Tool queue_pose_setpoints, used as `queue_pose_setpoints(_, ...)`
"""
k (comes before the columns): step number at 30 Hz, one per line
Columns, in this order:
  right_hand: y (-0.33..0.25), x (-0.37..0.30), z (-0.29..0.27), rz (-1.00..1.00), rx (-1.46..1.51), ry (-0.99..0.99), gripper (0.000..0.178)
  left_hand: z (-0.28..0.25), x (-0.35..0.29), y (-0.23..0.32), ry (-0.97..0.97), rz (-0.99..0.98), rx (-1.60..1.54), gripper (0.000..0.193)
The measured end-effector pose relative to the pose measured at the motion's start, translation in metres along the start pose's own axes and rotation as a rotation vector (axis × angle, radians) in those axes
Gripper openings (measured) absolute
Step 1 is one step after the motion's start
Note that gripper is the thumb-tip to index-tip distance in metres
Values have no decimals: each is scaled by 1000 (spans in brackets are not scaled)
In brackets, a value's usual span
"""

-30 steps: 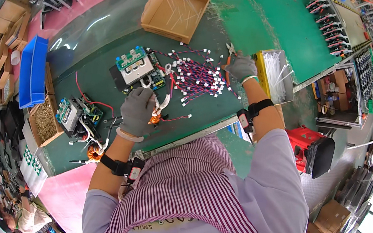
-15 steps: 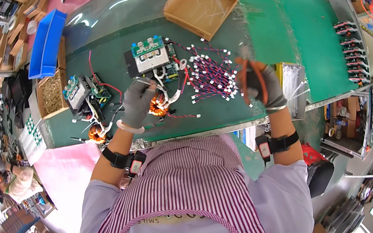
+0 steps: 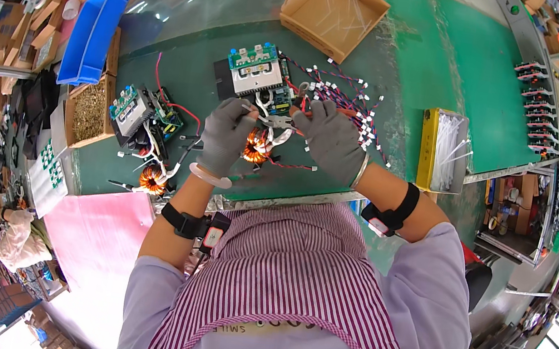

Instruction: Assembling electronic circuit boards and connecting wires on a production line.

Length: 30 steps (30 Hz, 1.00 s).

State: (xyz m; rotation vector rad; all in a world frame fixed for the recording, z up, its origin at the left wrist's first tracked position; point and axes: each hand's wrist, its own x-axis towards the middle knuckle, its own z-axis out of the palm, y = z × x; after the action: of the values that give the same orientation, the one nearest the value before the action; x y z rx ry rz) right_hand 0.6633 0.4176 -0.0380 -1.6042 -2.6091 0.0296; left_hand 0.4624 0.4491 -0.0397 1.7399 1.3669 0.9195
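My right hand (image 3: 333,143), gloved in grey, is closed round a pair of orange-handled pliers (image 3: 277,123). The jaws point left, close to my left fingertips. My left hand (image 3: 223,139), also gloved, pinches a small pale piece (image 3: 249,107) whose kind I cannot make out. Both hands are at the near side of a circuit board assembly (image 3: 253,78) with a metal heat sink and green boards. A copper-wound ring coil (image 3: 255,146) hangs from its white leads between my hands. Red and dark twisted wires (image 3: 350,95) with white plugs lie behind my right hand, partly hidden.
A second board assembly (image 3: 135,115) with its own coil (image 3: 152,179) lies at left. Beyond it stand a box of small metal parts (image 3: 89,111) and a blue bin (image 3: 90,38). A cardboard tray (image 3: 303,19) sits at the back; a yellow box (image 3: 428,150) holds white strips at right.
My right hand has swung left with the pliers, from beside the wire pile to the board assembly. My left hand stays pinched near the coil. The whole view has shifted slightly.
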Motion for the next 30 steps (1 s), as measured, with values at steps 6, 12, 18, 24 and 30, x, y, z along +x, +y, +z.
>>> queue_pose_setpoints(6, -4, 3, -3, 48, 71, -146, 24, -1, 3, -2, -2, 59, 15, 10)
queue_pose_setpoints(12, 1, 14, -14, 81, 162, -302, 24, -12, 7, 2, 90, -5, -213, 11)
queue_pose_setpoints(18, -49, 31, -23, -165, 195, 114, 26, -122, -60, -19, 459, 47, -521, 17)
queue_pose_setpoints(24, -136, 91, 5, -323, 65, 102, 32, -180, -120, -78, 439, -280, 129, 17)
queue_pose_setpoints(30, -181, 125, 27, -363, -108, -36, 33, -163, -101, -102, 333, -206, 90, 14)
